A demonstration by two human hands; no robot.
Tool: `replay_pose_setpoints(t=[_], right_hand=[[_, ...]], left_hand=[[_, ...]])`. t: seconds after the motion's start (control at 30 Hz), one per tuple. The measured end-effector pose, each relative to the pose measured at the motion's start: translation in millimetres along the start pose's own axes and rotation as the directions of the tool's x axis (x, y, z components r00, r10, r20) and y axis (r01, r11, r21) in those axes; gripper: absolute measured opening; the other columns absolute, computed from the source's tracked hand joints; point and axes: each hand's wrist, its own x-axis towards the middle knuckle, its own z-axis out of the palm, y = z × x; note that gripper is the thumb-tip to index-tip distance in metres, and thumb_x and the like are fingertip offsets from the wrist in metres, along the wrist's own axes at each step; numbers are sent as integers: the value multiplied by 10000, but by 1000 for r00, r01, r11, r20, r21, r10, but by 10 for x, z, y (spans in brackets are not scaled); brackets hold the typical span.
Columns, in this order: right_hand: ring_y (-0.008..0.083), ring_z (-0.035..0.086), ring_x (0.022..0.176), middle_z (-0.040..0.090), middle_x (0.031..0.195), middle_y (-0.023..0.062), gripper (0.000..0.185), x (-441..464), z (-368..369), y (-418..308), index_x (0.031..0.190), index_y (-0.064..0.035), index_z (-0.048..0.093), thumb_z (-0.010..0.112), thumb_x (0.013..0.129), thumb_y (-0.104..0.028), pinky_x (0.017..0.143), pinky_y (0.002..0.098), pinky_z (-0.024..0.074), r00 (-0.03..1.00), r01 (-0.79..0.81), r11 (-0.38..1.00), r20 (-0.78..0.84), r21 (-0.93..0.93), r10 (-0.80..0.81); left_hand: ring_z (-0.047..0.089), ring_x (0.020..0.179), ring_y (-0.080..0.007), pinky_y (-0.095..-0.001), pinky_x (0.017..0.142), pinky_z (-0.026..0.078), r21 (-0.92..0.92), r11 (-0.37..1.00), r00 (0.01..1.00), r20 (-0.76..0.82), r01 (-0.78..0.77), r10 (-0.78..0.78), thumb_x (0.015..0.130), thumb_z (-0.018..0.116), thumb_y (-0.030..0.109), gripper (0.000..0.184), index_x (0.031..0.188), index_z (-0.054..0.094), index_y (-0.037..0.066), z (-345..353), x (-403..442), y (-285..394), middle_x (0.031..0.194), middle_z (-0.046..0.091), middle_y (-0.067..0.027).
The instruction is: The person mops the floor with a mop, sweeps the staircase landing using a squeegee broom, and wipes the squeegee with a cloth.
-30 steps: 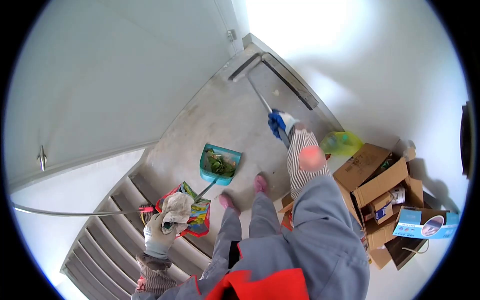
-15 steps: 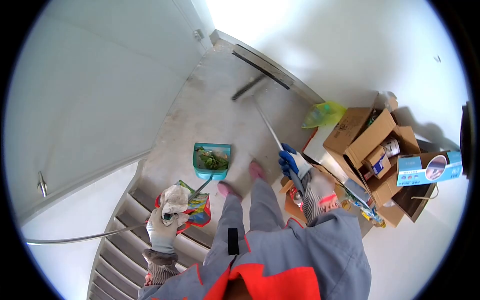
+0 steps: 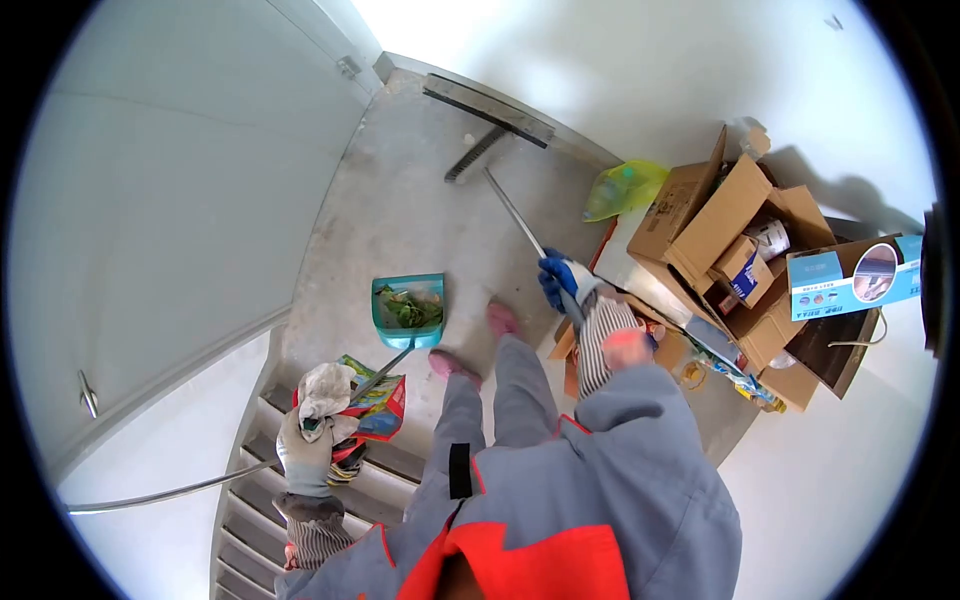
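My right hand (image 3: 566, 281), in a white glove with blue palm and fingers, is closed round a broom handle (image 3: 515, 214). The broom's dark-bristled head (image 3: 474, 155) rests on the floor close to the far wall. Gloved in white, my left hand (image 3: 303, 462) grips the dustpan handle (image 3: 384, 372) together with a crumpled whitish cloth (image 3: 325, 392); its fingers are partly covered. A teal dustpan (image 3: 408, 335) lies on the floor ahead of my feet, with green leaves (image 3: 412, 308) in it. A colourful red-edged bag (image 3: 380, 408) hangs beside my left hand.
Open cardboard boxes (image 3: 725, 215) are piled along the right wall, with a blue printed box (image 3: 830, 285) on top. Beside them lies a yellow-green plastic bag (image 3: 625, 190). Stairs (image 3: 262, 505) descend at lower left by a metal handrail (image 3: 170, 500). A long board (image 3: 490, 107) lies against the far wall.
The view has shifted, moving most of the scene up and left. My right hand and the broom have moved slightly forward. Both hands keep their hold, and the dustpan stays on the floor.
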Motion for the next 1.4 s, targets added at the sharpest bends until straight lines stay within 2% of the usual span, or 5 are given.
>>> replay_pose_setpoints(t=[0.5, 0.6, 0.73, 0.93, 1.4], right_hand=[[114, 391, 406, 429, 589, -26, 77, -358, -648, 392, 861, -233, 464, 531, 868, -195, 349, 290, 311, 992, 109, 964, -95, 242, -88], [86, 394, 409, 456, 616, -47, 289, -429, -736, 361, 1150, -346, 485, 539, 889, -233, 353, 251, 305, 975, 84, 985, -214, 149, -50], [116, 393, 413, 441, 601, -29, 67, -392, -1277, 782, 856, -236, 444, 501, 892, -237, 359, 286, 312, 978, -179, 845, 182, 505, 98], [194, 472, 457, 533, 697, 58, 405, -1390, -801, 859, 1273, -244, 445, 536, 879, -246, 397, 347, 397, 923, -1, 999, -384, -34, -12], [179, 398, 434, 421, 535, 23, 121, -994, -187, 279, 751, -92, 535, 522, 813, -196, 416, 318, 332, 935, 202, 956, -334, 212, -123]], left_hand=[[622, 898, -332, -391, 802, 480, 83, 996, 999, 16, 36, -37, 695, 706, 147, 389, 1039, 608, -5, 237, -164, 75, 944, 636, -181], [630, 880, -337, -394, 789, 483, 10, 1000, 999, 48, 23, -24, 699, 702, 162, 374, 1023, 615, -4, 280, -186, 219, 925, 645, -185], [631, 872, -343, -393, 781, 482, 40, 999, 999, 50, 2, -4, 697, 698, 164, 367, 1013, 619, -5, 366, -273, 185, 912, 647, -187], [625, 888, -349, -397, 791, 478, 61, 998, 998, 60, 3, -7, 686, 705, 162, 391, 1029, 614, -2, 261, -285, 197, 935, 641, -191], [619, 889, -340, -396, 797, 477, 94, 996, 999, 40, 8, -11, 701, 704, 157, 388, 1053, 612, 20, 162, -371, 371, 931, 635, -172]])
